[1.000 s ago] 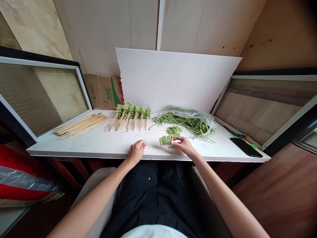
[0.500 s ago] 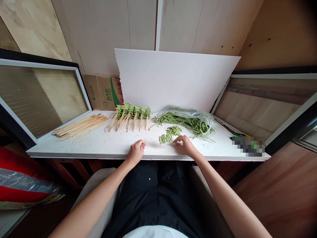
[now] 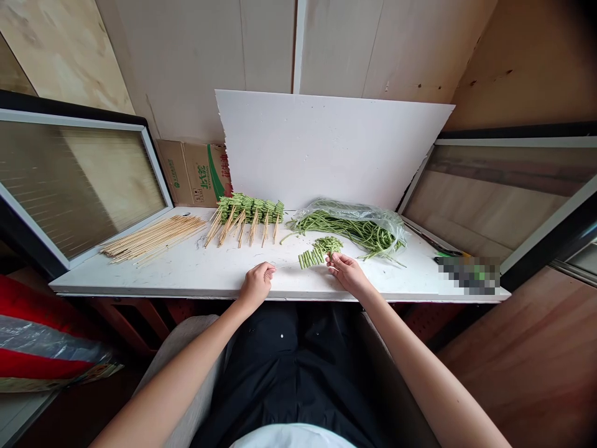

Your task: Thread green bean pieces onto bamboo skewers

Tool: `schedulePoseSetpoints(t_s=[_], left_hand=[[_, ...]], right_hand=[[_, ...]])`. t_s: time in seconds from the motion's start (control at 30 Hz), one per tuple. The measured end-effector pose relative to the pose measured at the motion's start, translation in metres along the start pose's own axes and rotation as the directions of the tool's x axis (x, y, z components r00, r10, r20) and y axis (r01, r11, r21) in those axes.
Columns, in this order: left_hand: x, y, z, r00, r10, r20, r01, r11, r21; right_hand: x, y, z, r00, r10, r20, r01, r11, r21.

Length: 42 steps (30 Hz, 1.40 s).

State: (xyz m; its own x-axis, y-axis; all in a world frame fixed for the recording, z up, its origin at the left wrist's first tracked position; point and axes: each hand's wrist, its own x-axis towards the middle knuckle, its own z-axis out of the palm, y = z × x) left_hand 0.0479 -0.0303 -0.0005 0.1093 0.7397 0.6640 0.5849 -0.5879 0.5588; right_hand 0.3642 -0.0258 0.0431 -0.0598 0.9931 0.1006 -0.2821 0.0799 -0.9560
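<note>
My left hand (image 3: 257, 285) is closed around the near end of a thin skewer (image 3: 286, 267) that points right. Short cut pieces of green bean (image 3: 311, 259) sit in a row on the skewer's far part. At its tip, my right hand (image 3: 347, 274) pinches one bean piece (image 3: 331, 256) between thumb and fingers; whether the tip has entered it I cannot tell. Just behind lies a small heap of cut bean pieces (image 3: 328, 243). Finished bean skewers (image 3: 252, 208) are stacked at the back, bare ends toward me.
Loose bamboo skewers (image 3: 152, 238) lie on the left of the white table (image 3: 186, 280). Long whole beans (image 3: 349, 229) spill from a clear plastic bag (image 3: 373, 213). A cardboard box (image 3: 191, 174) and a white board (image 3: 331, 149) stand behind. A blurred object (image 3: 469, 274) lies at right.
My right hand has turned and lifted slightly, showing its fingers pinching a bean piece at the skewer tip. My left hand and the skewer have hardly moved.
</note>
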Motion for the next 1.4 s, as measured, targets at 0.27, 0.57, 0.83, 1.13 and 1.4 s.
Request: schedulePoseSetpoints(t_s=[0.27, 0.57, 0.83, 1.13, 1.4], left_hand=[[-0.0001, 0.0003, 0.0001, 1.000, 0.001, 0.009, -0.002, 1.000, 0.019], [0.0000, 0.0017, -0.0003, 1.000, -0.004, 0.012, 0.004, 1.000, 0.013], [-0.0004, 0.0014, -0.0005, 0.999, -0.027, 0.022, 0.027, 0.999, 0.028], [-0.0002, 0.0013, -0.0007, 1.000, -0.013, 0.022, 0.012, 1.000, 0.026], [-0.0004, 0.0023, -0.0011, 0.999, -0.025, 0.024, 0.024, 0.999, 0.034]], right_hand=[[-0.0013, -0.0004, -0.0001, 1.000, -0.003, -0.006, 0.003, 1.000, 0.003], [-0.0039, -0.0039, 0.0024, 1.000, 0.000, -0.012, 0.000, 1.000, 0.020], [-0.0037, -0.0027, 0.0015, 1.000, -0.001, -0.007, 0.001, 1.000, 0.025], [-0.0040, -0.0046, 0.0031, 1.000, -0.009, -0.013, 0.009, 1.000, 0.008], [-0.0044, -0.0050, 0.0045, 0.999, -0.022, -0.024, 0.021, 0.998, -0.051]])
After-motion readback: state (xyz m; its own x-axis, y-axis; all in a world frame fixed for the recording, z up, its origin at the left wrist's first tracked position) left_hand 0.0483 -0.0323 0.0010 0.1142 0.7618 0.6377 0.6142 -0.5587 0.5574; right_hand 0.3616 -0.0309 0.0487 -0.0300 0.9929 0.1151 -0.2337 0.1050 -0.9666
